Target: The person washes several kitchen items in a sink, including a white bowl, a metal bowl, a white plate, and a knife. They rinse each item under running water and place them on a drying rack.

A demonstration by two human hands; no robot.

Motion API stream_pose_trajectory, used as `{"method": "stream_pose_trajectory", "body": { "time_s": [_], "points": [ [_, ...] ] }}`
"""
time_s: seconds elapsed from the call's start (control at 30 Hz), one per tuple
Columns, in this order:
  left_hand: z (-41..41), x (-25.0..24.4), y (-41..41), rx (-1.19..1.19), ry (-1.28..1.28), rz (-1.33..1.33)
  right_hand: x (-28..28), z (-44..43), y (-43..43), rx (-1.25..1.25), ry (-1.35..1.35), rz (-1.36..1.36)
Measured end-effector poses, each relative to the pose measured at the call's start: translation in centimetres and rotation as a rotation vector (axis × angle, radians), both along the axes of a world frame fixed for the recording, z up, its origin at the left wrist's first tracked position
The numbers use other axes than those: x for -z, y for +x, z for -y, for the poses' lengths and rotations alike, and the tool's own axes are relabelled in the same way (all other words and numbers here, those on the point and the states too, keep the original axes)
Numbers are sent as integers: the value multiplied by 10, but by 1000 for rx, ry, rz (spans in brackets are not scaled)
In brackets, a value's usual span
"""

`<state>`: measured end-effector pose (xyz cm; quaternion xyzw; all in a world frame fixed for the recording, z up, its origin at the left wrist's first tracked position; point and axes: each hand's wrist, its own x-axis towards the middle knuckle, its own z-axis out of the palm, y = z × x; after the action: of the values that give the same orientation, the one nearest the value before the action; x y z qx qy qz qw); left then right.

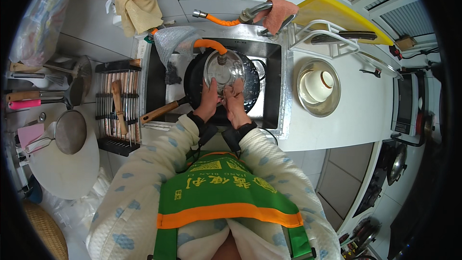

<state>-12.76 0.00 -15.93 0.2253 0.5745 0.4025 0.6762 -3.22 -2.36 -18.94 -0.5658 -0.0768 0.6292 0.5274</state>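
Both hands are over a black wok (196, 79) in the steel sink (269, 115). My left hand (208, 97) grips the near left rim of a clear round bowl (220, 74). The fingers of my right hand (234, 103) are bent at the bowl's near right side; whether they grip it cannot be told. An orange faucet hose (209, 44) ends in a metal nozzle above the bowl. The wok's wooden handle (158, 112) points to the near left, across the sink's edge. Black bands circle both wrists.
Right of the sink, a metal basin (335, 97) holds white bowls (314, 86). Behind it stand a white rack (325, 50) with knives and a yellow cutting board (314, 11). A chopstick rack (103, 97) lies left, beside hanging strainers (71, 131). A second orange hose (223, 21) hangs behind.
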Motion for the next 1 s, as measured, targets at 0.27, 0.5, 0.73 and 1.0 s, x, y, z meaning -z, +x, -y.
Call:
{"method": "stream_pose_trajectory", "body": {
  "time_s": [0.27, 0.5, 0.73, 1.0],
  "points": [
    [-12, -50, -33, 463, 59, 49, 25, -33, 71, -49, 312, 1],
    [15, -24, -3, 132, 17, 13, 21, 0, 3, 229, 156, -124],
    [-16, -68, -30, 488, -11, -29, 10, -34, 41, 174, 247, -103],
    [2, -28, -24, 401, 94, 22, 59, -9, 5, 254, 85, 88]
  ]
}}
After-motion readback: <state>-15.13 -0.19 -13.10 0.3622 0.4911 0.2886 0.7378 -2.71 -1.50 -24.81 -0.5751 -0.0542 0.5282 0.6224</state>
